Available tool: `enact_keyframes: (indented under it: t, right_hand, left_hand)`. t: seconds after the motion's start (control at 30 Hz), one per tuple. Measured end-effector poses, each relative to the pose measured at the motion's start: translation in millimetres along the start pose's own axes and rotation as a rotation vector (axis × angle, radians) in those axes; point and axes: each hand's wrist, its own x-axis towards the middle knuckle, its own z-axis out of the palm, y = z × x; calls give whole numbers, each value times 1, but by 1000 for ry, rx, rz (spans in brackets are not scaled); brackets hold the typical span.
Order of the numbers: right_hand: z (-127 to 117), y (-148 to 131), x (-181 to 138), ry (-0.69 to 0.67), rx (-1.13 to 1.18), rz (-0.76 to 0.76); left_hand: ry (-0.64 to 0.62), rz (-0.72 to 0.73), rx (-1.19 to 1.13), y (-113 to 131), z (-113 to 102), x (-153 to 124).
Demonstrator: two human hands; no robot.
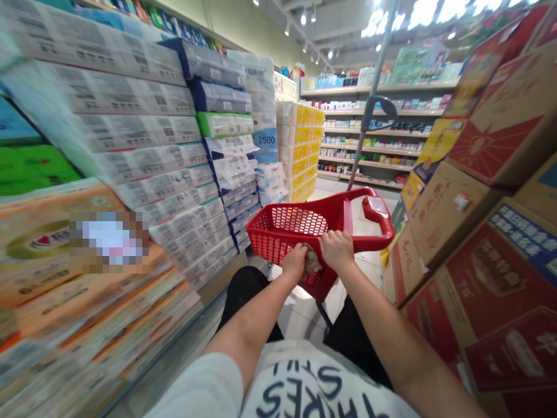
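Closest to the camera is a white shirt (pixel 304 386) with big dark letters on it, and black trousers (pixel 243 293) below it. Two bare arms reach forward from there.

The left hand (pixel 296 262) and the right hand (pixel 336 249) are side by side at the near edge of a red basket (pixel 300 229). The fingers of both hands are curled down over the rim and grip it. A small crumpled thing (pixel 311 262) sits between the two hands, touching both; it is too blurry to say what it is. The basket is made of red plastic with lots of little holes, and it looks empty inside. It is out in front of the person, in the middle of the aisle, over a pale tiled floor (pixel 300 313). A thick red handle (pixel 378 217) curves around its right side, and a grey pole (pixel 369 110) goes up from behind it, tilted to the right.

On the left, stacks of paper packs (pixel 143 157) stand high, just beside the basket. They look smeared. On the right, red and brown boxes (pixel 487 191) are piled up close.

Farther back there are yellow packs (pixel 304 151) in a tall pile. Behind those, shelves (pixel 374 133) hold many small goods. Bright lights (pixel 435 11) shine on the ceiling
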Motion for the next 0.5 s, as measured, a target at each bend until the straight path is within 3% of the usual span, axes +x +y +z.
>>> enact_keyframes:
  t: [0.1,0.23,0.37,0.5]
  right_hand:
    - [0,0,0,-1,-2,0]
    - [-1,-1,0,2,-1,1]
    - [-1,-1,0,3,2,1]
    - [0,-1,0,1,-4,3]
  left_hand:
    - [-38,-46,13,0,-1,0]
    - [47,-35,-23,-3,-2,1]
    - [26,-112,-81,-10,-3,4]
    - [36,-203,-306,-17,11,6]
